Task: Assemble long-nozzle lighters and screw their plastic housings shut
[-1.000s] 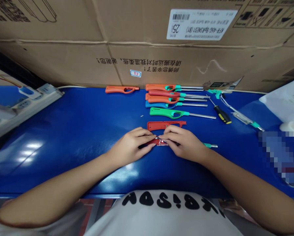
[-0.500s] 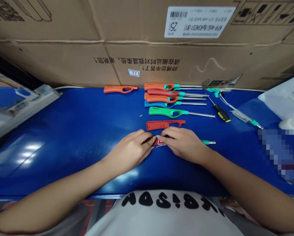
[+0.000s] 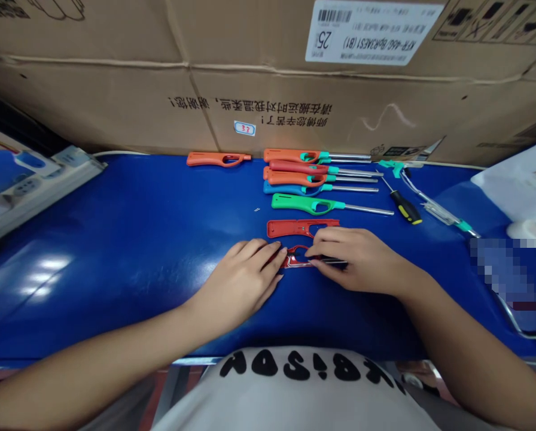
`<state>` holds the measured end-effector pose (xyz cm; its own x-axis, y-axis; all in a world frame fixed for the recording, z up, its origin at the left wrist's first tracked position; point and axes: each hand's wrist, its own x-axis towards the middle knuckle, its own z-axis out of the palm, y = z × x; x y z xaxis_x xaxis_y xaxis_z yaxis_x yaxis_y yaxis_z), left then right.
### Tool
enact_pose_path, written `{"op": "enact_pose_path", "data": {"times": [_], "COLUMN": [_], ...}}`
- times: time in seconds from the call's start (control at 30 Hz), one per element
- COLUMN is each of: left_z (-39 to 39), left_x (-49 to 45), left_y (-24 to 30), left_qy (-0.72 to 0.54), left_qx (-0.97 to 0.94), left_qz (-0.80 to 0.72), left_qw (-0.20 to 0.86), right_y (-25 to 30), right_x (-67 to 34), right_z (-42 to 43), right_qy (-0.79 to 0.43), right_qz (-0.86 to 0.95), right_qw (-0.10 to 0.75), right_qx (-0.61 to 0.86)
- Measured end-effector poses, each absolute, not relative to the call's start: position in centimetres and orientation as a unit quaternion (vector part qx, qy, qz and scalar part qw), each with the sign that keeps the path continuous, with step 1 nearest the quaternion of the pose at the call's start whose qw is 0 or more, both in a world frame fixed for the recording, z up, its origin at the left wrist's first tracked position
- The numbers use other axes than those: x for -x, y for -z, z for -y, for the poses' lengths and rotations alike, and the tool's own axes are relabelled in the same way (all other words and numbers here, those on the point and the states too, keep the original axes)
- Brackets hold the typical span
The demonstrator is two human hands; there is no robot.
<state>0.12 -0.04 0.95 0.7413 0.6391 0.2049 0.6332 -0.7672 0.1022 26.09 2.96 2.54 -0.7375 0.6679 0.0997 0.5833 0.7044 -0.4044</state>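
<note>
On the blue table [image 3: 128,239] my left hand [image 3: 243,275] lies over the left end of a red lighter body [image 3: 297,258], its fingers together and pressing on it. My right hand [image 3: 358,257] covers the body's right end, its fingers pinched on a thin dark part beside it. An empty red shell half [image 3: 301,227] lies just behind my hands.
Several finished long lighters [image 3: 322,173], orange, red, blue and green, lie in a row at the back, with an orange shell [image 3: 218,158] to their left. A screwdriver [image 3: 402,206] lies at right. Cardboard boxes [image 3: 268,72] wall off the back. A power strip [image 3: 30,185] sits at left.
My right hand has slid to the right along the red body, and the metal tube that stuck out beyond it is now hidden. My left hand has flattened onto the left end.
</note>
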Motion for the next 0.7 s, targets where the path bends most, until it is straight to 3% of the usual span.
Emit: {"op": "enact_pose_path", "data": {"times": [0.2, 0.7], "left_z": [0.1, -1.3], "left_x": [0.0, 0.5], "left_y": [-1.0, -0.6], "left_qy": [-0.118, -0.232], "left_qx": [-0.935, -0.881], "left_qz": [-0.335, -0.324], "left_qw": [-0.018, 0.256], "right_y": [-2.2, -2.4], "right_x": [-25.0, -25.0], "right_z": [-2.1, -1.9], "right_qy": [-0.245, -0.273], "right_qz": [0.901, 0.905], "right_qw": [0.052, 0.081], "right_qx": [0.353, 0.317]}}
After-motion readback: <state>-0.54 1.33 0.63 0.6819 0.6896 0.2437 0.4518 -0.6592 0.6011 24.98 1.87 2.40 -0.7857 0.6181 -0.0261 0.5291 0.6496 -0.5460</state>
